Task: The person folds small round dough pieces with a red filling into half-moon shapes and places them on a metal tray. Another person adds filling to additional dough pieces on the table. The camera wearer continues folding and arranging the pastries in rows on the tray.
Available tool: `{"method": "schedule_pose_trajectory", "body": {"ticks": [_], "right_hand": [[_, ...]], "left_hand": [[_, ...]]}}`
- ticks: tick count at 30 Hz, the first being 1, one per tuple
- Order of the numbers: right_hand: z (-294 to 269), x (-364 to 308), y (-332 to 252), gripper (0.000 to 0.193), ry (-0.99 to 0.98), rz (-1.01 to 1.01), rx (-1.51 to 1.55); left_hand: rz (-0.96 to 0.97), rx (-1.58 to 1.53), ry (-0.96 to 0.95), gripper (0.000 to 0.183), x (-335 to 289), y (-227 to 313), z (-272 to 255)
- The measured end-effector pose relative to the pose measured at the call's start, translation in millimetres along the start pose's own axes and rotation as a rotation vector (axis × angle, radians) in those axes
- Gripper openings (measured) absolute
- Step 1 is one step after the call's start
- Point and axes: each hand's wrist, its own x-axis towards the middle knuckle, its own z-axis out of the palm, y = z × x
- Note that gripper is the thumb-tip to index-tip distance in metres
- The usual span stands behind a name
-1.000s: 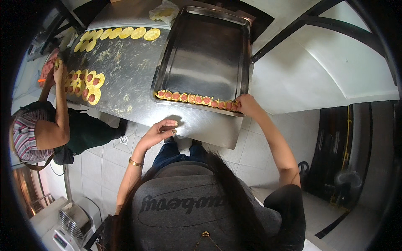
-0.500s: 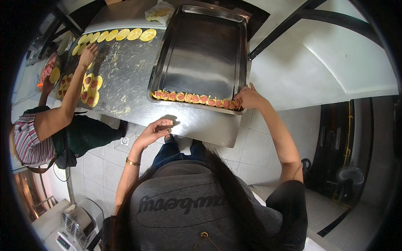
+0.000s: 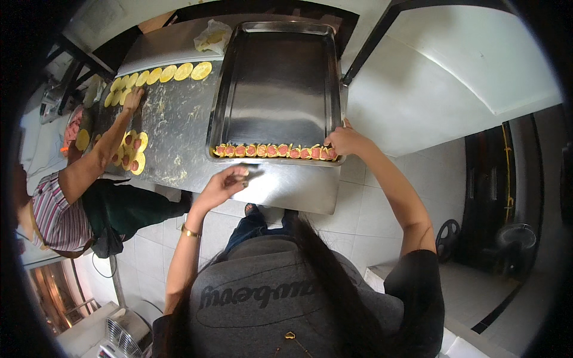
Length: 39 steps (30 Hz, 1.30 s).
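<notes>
A row of small dumplings [image 3: 271, 151] with yellow wrappers and pink filling on top lines the near side of a large metal tray [image 3: 213, 122]. My right hand [image 3: 347, 141] is at the tray's near right corner, its fingers closed on the dumpling at the end of the row; the fingertips are partly hidden. Over the table's near edge, left of centre, my left hand [image 3: 222, 187] hovers with loosely bent fingers apart from the thumb. I see nothing in it.
At the left, a co-worker's hand [image 3: 133, 100] reaches toward yellow round wrappers [image 3: 168, 73] lined up on the metal table [image 3: 179, 113]. Nearer wrappers [image 3: 139, 162] carry pink filling. A plastic bag [image 3: 213, 37] lies behind the tray's left corner. A black post [image 3: 373, 48] rises at the right.
The view has shifted slightly, so the table and tray sit lower. My right hand stays at the end of the row. The co-worker's hand has moved a little right over the wrappers.
</notes>
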Motion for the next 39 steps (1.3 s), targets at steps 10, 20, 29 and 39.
{"method": "schedule_pose_trajectory", "body": {"ticks": [10, 20, 29, 39], "right_hand": [[3.9, 0.8, 4.9, 0.028, 0.003, -0.048, 0.046], [15.3, 6.7, 9.1, 0.026, -0.001, 0.028, 0.091], [13.7, 2.1, 5.4, 0.036, 0.090, 0.023, 0.153], [35.3, -10.0, 23.8, 0.035, 0.249, -0.112, 0.344]], "left_hand": [[0.576, 0.757, -0.305, 0.088, 154.4, 67.3, 66.4], [0.398, 1.038, -0.442, 0.076, 179.1, 77.8, 99.4], [0.446, 1.041, -0.344, 0.078, 172.5, 66.8, 96.1], [0.377, 0.939, -0.211, 0.082, 136.3, 55.6, 32.3]]}}
